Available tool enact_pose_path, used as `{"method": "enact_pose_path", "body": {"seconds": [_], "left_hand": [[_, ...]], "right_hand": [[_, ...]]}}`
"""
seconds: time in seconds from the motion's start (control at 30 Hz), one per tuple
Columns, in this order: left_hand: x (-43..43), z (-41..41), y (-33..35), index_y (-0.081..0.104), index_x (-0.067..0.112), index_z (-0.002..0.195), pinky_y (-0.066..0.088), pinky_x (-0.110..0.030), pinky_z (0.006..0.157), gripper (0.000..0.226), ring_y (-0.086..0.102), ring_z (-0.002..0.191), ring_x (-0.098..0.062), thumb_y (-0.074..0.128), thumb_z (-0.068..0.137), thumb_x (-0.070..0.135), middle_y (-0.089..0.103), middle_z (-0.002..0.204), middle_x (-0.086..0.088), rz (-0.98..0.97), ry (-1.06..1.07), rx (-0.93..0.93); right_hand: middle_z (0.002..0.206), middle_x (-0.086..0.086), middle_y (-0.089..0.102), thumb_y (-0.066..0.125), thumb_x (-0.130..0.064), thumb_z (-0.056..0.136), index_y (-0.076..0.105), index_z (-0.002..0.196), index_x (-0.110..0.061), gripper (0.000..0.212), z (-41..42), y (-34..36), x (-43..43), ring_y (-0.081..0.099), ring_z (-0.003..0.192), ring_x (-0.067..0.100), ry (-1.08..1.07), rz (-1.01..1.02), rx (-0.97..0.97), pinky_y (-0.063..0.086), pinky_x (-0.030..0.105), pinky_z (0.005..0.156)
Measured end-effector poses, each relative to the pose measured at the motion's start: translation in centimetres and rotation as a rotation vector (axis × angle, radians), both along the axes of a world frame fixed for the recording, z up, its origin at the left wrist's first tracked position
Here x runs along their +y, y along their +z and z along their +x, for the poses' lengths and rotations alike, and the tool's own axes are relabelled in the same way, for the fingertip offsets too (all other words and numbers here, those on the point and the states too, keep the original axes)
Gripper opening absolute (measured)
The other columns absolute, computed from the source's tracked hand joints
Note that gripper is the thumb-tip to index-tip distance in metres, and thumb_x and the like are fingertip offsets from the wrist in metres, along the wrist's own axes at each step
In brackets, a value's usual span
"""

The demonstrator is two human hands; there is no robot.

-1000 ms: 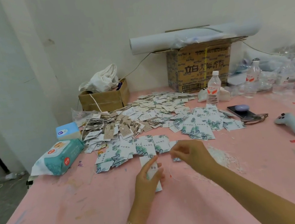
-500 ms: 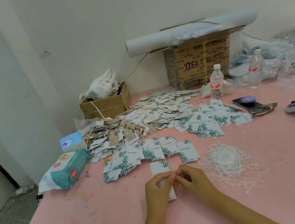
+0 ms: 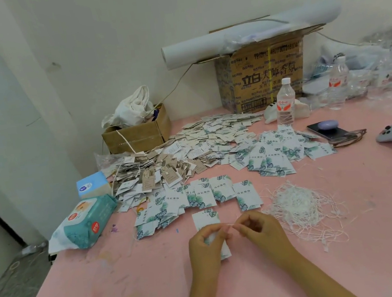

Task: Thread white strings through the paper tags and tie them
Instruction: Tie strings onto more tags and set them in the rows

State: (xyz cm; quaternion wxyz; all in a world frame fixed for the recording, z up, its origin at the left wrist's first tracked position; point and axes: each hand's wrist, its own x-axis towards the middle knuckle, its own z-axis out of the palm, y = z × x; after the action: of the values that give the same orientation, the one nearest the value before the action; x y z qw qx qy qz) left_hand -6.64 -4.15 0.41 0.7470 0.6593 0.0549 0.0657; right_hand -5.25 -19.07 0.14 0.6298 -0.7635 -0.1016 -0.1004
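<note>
Pink table (image 3: 352, 265) fills the lower frame, with loose paper tags (image 3: 216, 143) spread across the centre and a leaf-print row (image 3: 220, 192) just above the hands. The string heap (image 3: 298, 207) lies right of centre, just beside the right hand (image 3: 261, 229), so that hand is nearer for pulling the next piece; the left hand (image 3: 205, 243) has the right one between it and the heap. Both hands meet at lower centre, fingertips touching. The left hand's fingers are curled round the held tag (image 3: 204, 217), gripping it across the middle. Its long axis runs roughly up-down in frame, tilted slightly; the leaf-printed end points up toward the row and the plain end sticks out below the hand. The right hand pinches a thin white string (image 3: 229, 224) between thumb and forefinger, and the string runs short and near horizontal toward the left fingertips, so it enters from the right, crosswise to the tag's long axis. The tag hole is hidden under the fingers, so I can't tell whether the string is through. My read: threading or starting the knot. The key alignment is string tip to hole at the left fingertips, and the fingers hide it, so a miss wouldn't show
</note>
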Motion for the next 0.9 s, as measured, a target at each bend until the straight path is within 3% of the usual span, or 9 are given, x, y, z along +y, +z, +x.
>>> {"method": "enact_pose_path", "body": {"seconds": [0.2,0.27,0.4,0.6,0.77,0.9], "left_hand": [[1.3,0.4,0.1,0.073,0.005,0.089,0.056,-0.02,0.06,0.011,0.07,0.072,-0.01,0.063,0.091,0.01,0.074,0.079,-0.005,-0.407,0.222,0.007],[1.5,0.5,-0.1,0.071,0.005,0.091,0.056,-0.02,0.059,0.014,0.07,0.072,-0.009,0.059,0.094,0.013,0.074,0.079,-0.002,-0.487,0.261,0.0],[1.8,0.8,-0.2,0.069,0.01,0.092,0.057,-0.02,0.057,0.015,0.07,0.069,-0.008,0.054,0.097,0.012,0.074,0.078,0.0,-0.611,0.302,0.007],[1.5,0.7,0.1,0.067,0.012,0.093,0.055,-0.019,0.055,0.015,0.071,0.07,-0.006,0.054,0.097,0.012,0.074,0.082,0.001,-0.541,0.296,0.011],[0.8,0.3,0.1,0.067,0.017,0.085,0.052,-0.026,0.048,0.012,0.067,0.063,-0.011,0.06,0.094,0.015,0.075,0.081,-0.004,-0.178,0.172,0.011],[0.2,0.1,0.3,0.065,0.012,0.087,0.056,-0.035,0.054,0.01,0.066,0.063,-0.015,0.059,0.095,0.012,0.075,0.087,-0.007,-0.085,0.084,0.02]], "right_hand": [[0.061,-0.005,0.065,0.073,-0.013,0.083,0.068,0.073,-0.017,0.012,0.3,-0.2,-0.1,0.052,0.056,0.001,-0.046,-0.012,0.037,0.038,0.012,0.055],[0.064,0.001,0.067,0.071,-0.011,0.084,0.069,0.076,-0.013,0.009,0.3,-0.1,-0.2,0.057,0.059,0.007,-0.069,0.063,0.059,0.043,0.017,0.059],[0.062,-0.003,0.068,0.07,-0.007,0.084,0.069,0.078,-0.009,0.007,0.5,0.0,-0.7,0.061,0.06,0.002,-0.147,0.234,0.099,0.045,0.009,0.058],[0.068,-0.001,0.069,0.07,-0.01,0.082,0.072,0.076,-0.01,0.006,0.9,-0.2,-1.4,0.062,0.066,0.006,-0.118,0.469,0.181,0.049,0.014,0.065],[0.077,0.005,0.072,0.061,-0.009,0.079,0.066,0.085,-0.001,0.011,1.6,0.4,-1.9,0.069,0.069,0.009,-0.039,1.094,0.297,0.057,0.018,0.065],[0.071,0.005,0.069,0.056,-0.01,0.081,0.062,0.094,0.0,0.017,2.7,1.1,-2.7,0.067,0.062,0.009,0.038,1.311,0.356,0.057,0.02,0.06]]}}
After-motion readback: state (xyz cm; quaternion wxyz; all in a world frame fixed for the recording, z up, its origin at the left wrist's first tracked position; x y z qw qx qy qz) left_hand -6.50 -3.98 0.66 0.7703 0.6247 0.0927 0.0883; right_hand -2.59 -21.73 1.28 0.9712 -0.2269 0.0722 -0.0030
